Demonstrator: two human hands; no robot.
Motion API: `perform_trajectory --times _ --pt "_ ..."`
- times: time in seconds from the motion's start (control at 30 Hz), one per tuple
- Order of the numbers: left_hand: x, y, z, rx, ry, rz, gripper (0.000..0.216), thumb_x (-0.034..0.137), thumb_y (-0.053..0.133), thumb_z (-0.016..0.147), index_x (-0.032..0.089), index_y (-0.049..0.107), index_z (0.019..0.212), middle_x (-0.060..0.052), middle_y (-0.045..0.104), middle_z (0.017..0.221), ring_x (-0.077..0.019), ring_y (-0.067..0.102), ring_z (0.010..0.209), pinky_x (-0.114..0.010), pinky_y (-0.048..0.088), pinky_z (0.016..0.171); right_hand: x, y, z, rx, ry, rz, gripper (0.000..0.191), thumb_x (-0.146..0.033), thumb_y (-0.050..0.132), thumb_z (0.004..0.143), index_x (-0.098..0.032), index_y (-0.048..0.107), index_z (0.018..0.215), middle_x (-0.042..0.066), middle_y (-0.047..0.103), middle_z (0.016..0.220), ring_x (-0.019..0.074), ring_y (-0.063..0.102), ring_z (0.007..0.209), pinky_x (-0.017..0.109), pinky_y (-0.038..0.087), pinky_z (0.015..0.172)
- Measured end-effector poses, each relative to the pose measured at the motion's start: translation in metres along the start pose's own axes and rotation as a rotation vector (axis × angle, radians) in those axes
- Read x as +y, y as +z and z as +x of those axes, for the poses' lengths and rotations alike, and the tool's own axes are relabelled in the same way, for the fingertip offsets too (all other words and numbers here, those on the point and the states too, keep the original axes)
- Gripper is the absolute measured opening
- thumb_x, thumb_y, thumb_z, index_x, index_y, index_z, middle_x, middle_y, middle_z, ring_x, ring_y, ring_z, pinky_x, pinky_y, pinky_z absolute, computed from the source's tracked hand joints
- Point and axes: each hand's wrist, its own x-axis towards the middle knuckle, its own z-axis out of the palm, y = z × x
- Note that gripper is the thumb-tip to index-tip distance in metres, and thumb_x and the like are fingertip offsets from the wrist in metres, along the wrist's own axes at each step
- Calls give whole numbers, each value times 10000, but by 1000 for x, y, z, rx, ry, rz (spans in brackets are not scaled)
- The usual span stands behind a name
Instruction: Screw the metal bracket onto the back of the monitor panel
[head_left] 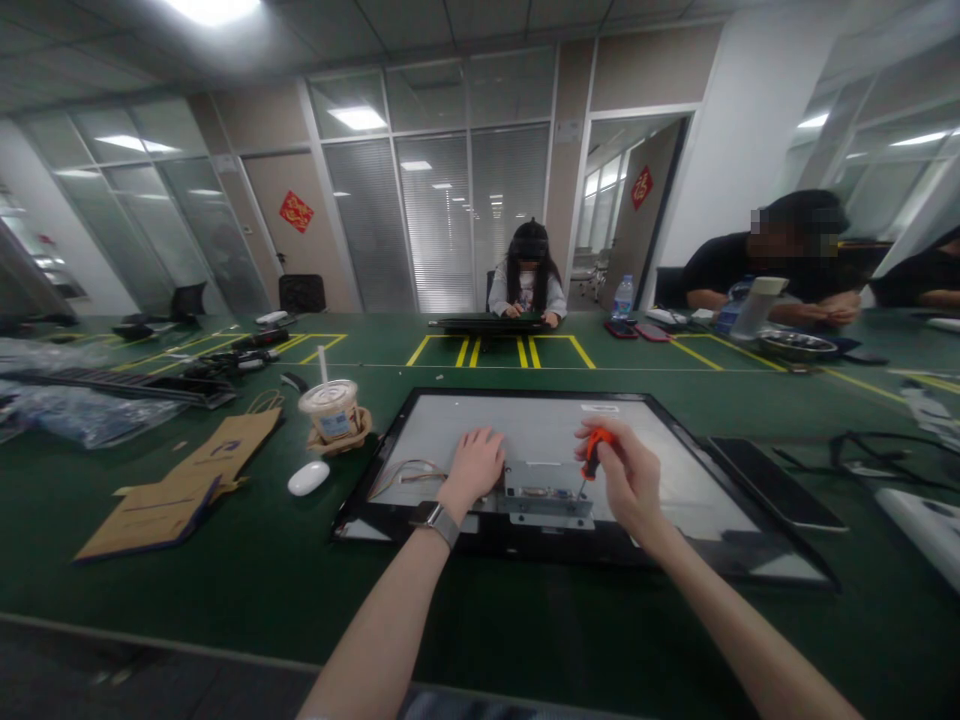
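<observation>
A flat display panel [540, 425] with a black frame lies back side up on the green table. On its near half sits a metal bracket [551, 507] with connector ports. My right hand [634, 478] grips an orange and black screwdriver [592, 455], its tip pointing down at the bracket's right end. My left hand [475, 465], a watch [436, 520] on its wrist, rests palm down on the panel left of the bracket, fingers stretched out. Thin cables [412, 470] run across the panel beside it.
Left of the panel stand an iced drink cup [330, 408] in a carton holder and a white mouse [308, 478]. A brown paper bag [202, 470] lies farther left. On the right are a black phone [772, 480] and dark cables [885, 455]. Several people sit across the table.
</observation>
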Motion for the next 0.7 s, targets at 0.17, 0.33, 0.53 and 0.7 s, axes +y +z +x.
perform_trajectory --times 0.17,0.33,0.53,0.7 --pt "2 -3 -1 -9 -9 -4 419 272 378 1020 176 543 1394 -119 520 1488 -268 474 1367 -442 359 1156 -8 0 6 28 -96 -169 174 -233 619 915 -239 687 1075 49 669 918 165 654 706 321 582 615" --pt "4 -7 -2 -24 -15 -4 420 273 386 1019 180 537 1401 -120 516 1494 -263 471 1375 -436 363 1153 -9 1 7 66 -96 -180 192 -240 624 919 -245 712 1090 40 628 873 166 631 704 320 594 596" --pt "2 -5 -1 -20 -9 -4 409 270 389 1020 191 537 1393 -128 511 1498 -264 471 1378 -459 365 1152 -4 3 2 20 23 -58 283 -270 493 993 -244 594 1256 41 674 935 137 662 635 289 588 543" --pt "2 -4 -1 -16 -8 -3 416 273 388 1022 178 536 1399 -127 511 1498 -270 469 1380 -443 362 1155 0 5 0 42 52 35 226 -285 415 1021 -249 529 1212 56 697 1003 129 674 639 265 566 522"
